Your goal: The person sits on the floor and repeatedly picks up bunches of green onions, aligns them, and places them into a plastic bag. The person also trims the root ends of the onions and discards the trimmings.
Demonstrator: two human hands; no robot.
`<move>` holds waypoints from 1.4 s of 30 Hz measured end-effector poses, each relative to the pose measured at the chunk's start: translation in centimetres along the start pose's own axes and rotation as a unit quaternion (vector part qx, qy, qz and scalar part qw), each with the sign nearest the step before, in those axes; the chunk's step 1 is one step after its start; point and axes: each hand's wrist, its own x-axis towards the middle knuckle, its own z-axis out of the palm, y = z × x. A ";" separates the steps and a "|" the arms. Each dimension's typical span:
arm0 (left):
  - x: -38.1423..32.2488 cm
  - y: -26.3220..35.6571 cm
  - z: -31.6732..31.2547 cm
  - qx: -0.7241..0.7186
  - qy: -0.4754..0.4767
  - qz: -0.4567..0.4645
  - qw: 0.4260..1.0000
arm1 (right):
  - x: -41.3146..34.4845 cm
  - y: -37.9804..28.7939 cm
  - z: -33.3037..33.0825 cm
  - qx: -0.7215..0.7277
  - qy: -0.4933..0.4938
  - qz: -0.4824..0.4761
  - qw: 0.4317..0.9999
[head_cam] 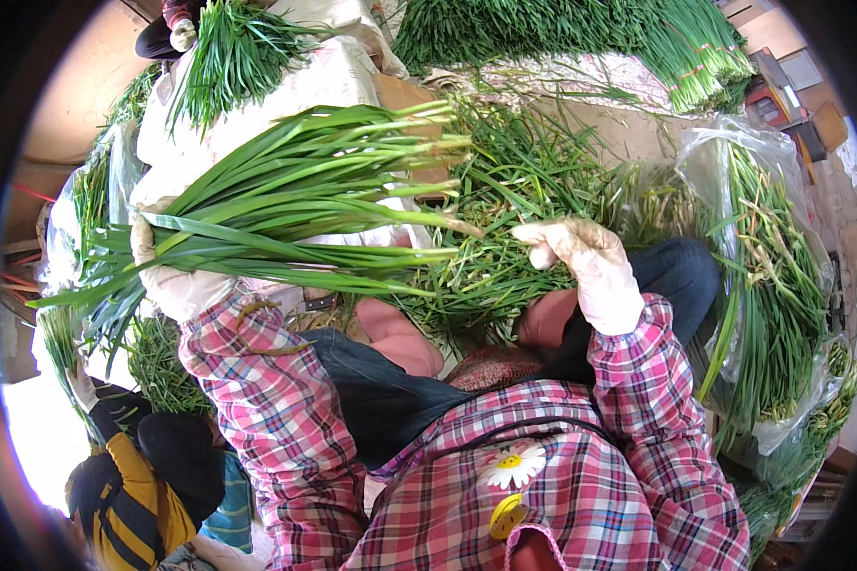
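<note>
My left hand (168, 275), in a pale glove, is closed around the leafy part of a loose bunch of garlic chives (293, 189). The stalks fan out to the right, their pale cut ends spread apart, and long leaves droop past my wrist. Just right of one browned stalk end is my right hand (589, 260), gloved and soiled at the fingertips. Its fingers are drawn together, with nothing visible in them and a small gap to the stalk. Below both hands lies a heap of loose leaves and trimmings (521, 171), reaching down between my legs.
At the right, a clear plastic bag (714, 143) stands around more chives (778, 285). Banded bundles (707, 68) lie at the back right. Top left, a co-worker's gloved hand (183, 36) is beside chives (243, 64) on white sacking (321, 78). Another person (132, 492) works at lower left.
</note>
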 end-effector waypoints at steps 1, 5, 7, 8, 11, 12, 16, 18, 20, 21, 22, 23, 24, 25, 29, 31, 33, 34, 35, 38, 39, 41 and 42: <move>-0.1 -0.4 0.0 0.078 0.009 0.022 0.997 | 0.4 -0.5 0.6 -0.063 -0.018 -0.064 0.996; 0.3 -2.2 0.8 0.126 0.060 0.059 0.989 | 4.2 -1.4 4.2 -0.299 -0.036 -0.261 0.917; 0.3 -3.2 1.1 0.189 0.079 0.102 0.973 | 5.1 -0.9 6.0 -0.351 -0.045 -0.262 0.898; 0.1 -3.5 1.1 0.217 0.074 0.110 0.967 | 5.4 -0.4 6.8 -0.312 -0.054 -0.220 0.923; 0.0 -3.7 1.2 0.167 0.063 0.090 0.980 | 5.9 0.7 7.9 -0.235 -0.051 -0.213 0.947; 0.0 -3.7 1.1 0.154 0.066 0.071 0.983 | 5.8 0.9 7.9 -0.180 -0.048 -0.186 0.965; 0.4 -3.5 0.7 0.124 0.041 0.040 0.991 | 5.4 0.6 7.7 -0.182 -0.008 -0.218 0.959; 0.6 -3.3 0.5 0.108 0.028 0.024 0.994 | 5.1 0.4 7.6 -0.246 0.023 -0.284 0.926; 0.6 -3.0 0.5 0.109 0.045 0.031 0.993 | 5.0 0.4 7.4 -0.240 0.038 -0.278 0.929; 0.6 -2.7 0.5 0.119 0.067 0.046 0.989 | 4.9 0.6 7.3 -0.240 0.039 -0.271 0.931; 0.5 -2.4 0.4 0.129 0.090 0.061 0.986 | 4.9 0.8 6.9 -0.249 0.038 -0.270 0.929; 0.4 -2.0 0.4 0.164 0.091 0.074 0.979 | 4.9 1.1 6.4 -0.271 0.032 -0.278 0.921; 0.4 -1.7 0.3 0.156 0.105 0.086 0.978 | 4.8 1.3 5.8 -0.292 0.026 -0.284 0.913; 0.5 -1.3 0.1 0.150 0.110 0.104 0.977 | 4.7 1.6 5.0 -0.312 0.018 -0.291 0.904; 0.2 0.4 -0.9 0.138 0.080 0.101 0.982 | 4.2 1.9 0.3 -0.372 0.049 -0.266 0.888; 0.2 1.6 -1.2 0.106 0.095 0.097 0.985 | 4.3 1.7 -2.5 -0.395 0.075 -0.247 0.882; -0.2 3.0 -1.2 0.124 0.119 0.118 0.978 | 4.4 1.4 -5.3 -0.544 0.021 -0.078 0.835; -0.3 3.6 -1.1 0.118 0.099 0.121 0.981 | 4.4 1.6 -6.0 -0.588 0.012 0.044 0.808; -0.5 4.3 -1.0 0.088 0.127 0.129 0.980 | 4.7 1.6 -6.4 -0.689 -0.060 0.160 0.704; -1.0 4.9 -0.9 -0.007 0.027 0.082 0.996 | 4.5 1.7 -5.6 -0.718 -0.169 0.132 0.663; -1.2 4.9 -0.8 -0.019 0.026 0.081 0.996 | 3.8 1.2 -4.7 -0.655 -0.102 0.065 0.746; -1.2 4.0 -0.9 -0.022 0.005 0.073 0.997 | 4.5 0.1 -2.4 -0.572 -0.125 -0.196 0.787; -1.0 3.6 -0.8 -0.022 -0.010 0.068 0.997 | 4.8 -0.6 -1.1 -0.467 -0.113 -0.235 0.845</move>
